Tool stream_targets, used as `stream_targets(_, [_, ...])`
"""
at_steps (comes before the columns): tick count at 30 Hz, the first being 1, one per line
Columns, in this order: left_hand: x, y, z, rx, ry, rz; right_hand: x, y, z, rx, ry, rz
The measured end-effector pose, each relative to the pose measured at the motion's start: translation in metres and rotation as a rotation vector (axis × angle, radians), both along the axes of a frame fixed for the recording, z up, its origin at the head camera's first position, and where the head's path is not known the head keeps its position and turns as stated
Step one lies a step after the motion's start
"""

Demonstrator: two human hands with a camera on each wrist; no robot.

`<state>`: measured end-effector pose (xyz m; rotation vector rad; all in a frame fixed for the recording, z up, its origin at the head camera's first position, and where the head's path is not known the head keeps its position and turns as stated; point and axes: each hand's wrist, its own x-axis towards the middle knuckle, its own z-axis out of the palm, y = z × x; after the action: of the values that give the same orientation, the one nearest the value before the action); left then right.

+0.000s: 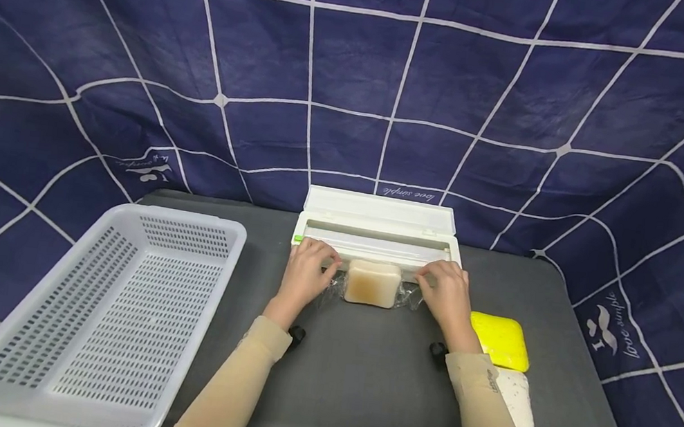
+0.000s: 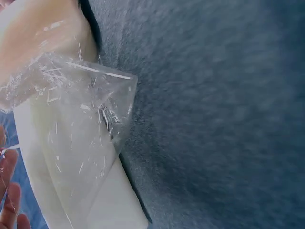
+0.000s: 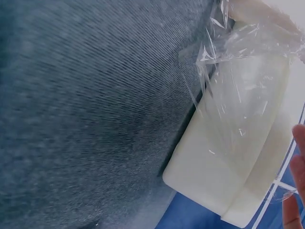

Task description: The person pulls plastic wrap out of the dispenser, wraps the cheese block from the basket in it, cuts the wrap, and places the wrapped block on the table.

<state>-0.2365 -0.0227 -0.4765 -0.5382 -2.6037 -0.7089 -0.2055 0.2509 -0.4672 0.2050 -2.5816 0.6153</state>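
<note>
A toast-like slice of bread [image 1: 372,284], white with a browned middle, stands against the front of a white cling film dispenser [image 1: 378,244] with its lid raised. Clear cling film [image 2: 95,109] sticks out crumpled on both sides of the bread, overlapping the dispenser's front. My left hand [image 1: 308,274] is left of the bread, thumb and forefinger pinching film near the dispenser's front edge. On the other side my right hand [image 1: 447,294] pinches film the same way; a wisp of film shows by its fingers [image 3: 298,167]. The wrist views show only fingertips at their borders.
A large white perforated plastic basket [image 1: 225,278] stands on the left of the grey table [image 1: 360,396]. Beside my right forearm lie a yellow block [image 1: 500,340] and a speckled white wedge-shaped piece [image 1: 516,401]. A blue checked cloth [image 1: 358,62] hangs behind.
</note>
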Motion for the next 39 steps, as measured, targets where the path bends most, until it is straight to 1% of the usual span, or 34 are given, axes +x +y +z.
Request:
stream_targets(5, [0.011, -0.003, -0.003, -0.026, -0.001, -0.023, 0.01, -0.001, -0.004, 0.014, -0.003, 0.025])
stream_targets(7, [0.015, -0.004, -0.003, -0.032, 0.004, -0.03, 0.013, -0.002, -0.006, 0.016, -0.017, 0.041])
stream_targets(10, [0.021, -0.004, -0.004, -0.048, 0.031, -0.037, 0.017, -0.004, -0.007, 0.007, -0.049, 0.06])
stream_targets(14, [0.025, -0.003, -0.003, -0.065, 0.065, -0.032, 0.019, -0.007, -0.007, 0.006, -0.065, 0.078])
stream_targets(19, [0.028, -0.003, -0.001, -0.052, 0.064, -0.005, 0.021, -0.008, -0.007, -0.016, -0.046, 0.078])
stream_targets(22, [0.029, -0.002, 0.001, -0.03, 0.037, 0.003, 0.022, -0.009, -0.007, -0.046, -0.036, 0.074])
stream_targets(24, [0.029, -0.002, 0.003, -0.019, 0.001, -0.001, 0.023, -0.009, -0.007, -0.057, -0.052, 0.072])
stream_targets(26, [0.028, 0.0, 0.004, -0.015, -0.047, -0.015, 0.024, -0.009, -0.007, -0.055, -0.083, 0.069])
stream_targets(29, [0.026, 0.004, 0.006, -0.019, -0.137, -0.038, 0.023, -0.01, -0.007, -0.05, -0.155, 0.062])
stream_targets(31, [0.025, 0.008, 0.007, -0.035, -0.179, -0.043, 0.022, -0.012, -0.008, -0.036, -0.183, 0.064])
stream_targets(34, [0.023, 0.014, 0.006, -0.079, -0.194, -0.035, 0.019, -0.014, -0.01, -0.008, -0.191, 0.084])
stream_targets(37, [0.022, 0.019, 0.006, -0.135, -0.178, -0.005, 0.017, -0.016, -0.011, 0.026, -0.169, 0.093])
stream_targets(39, [0.021, 0.022, 0.006, -0.163, -0.164, 0.017, 0.016, -0.017, -0.011, 0.044, -0.16, 0.08])
